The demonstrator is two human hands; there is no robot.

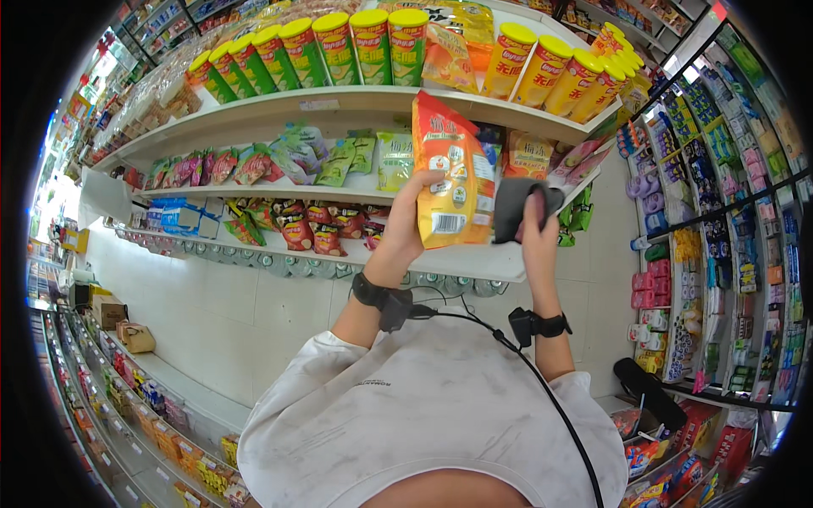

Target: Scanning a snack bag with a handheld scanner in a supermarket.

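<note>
My left hand (409, 222) grips an orange and yellow snack bag (450, 199) by its left side, thumb on the front. The bag is held upright, in front of the shelves. To its right, my right hand (539, 234) is closed on a dark grey cloth (514, 206), which is slightly blurred and close to the bag's right edge. Behind them, a green snack bag (395, 161) and another orange bag (529, 157) stand on the middle shelf. The held bag hides part of that shelf.
Green canisters (373, 52) and orange canisters (542, 72) with yellow lids line the top shelf (339, 97). Red snack bags (296, 233) fill a lower shelf, above several clear jars. A tall rack (703, 212) stands at right. A black cable (542, 381) runs down my shirt.
</note>
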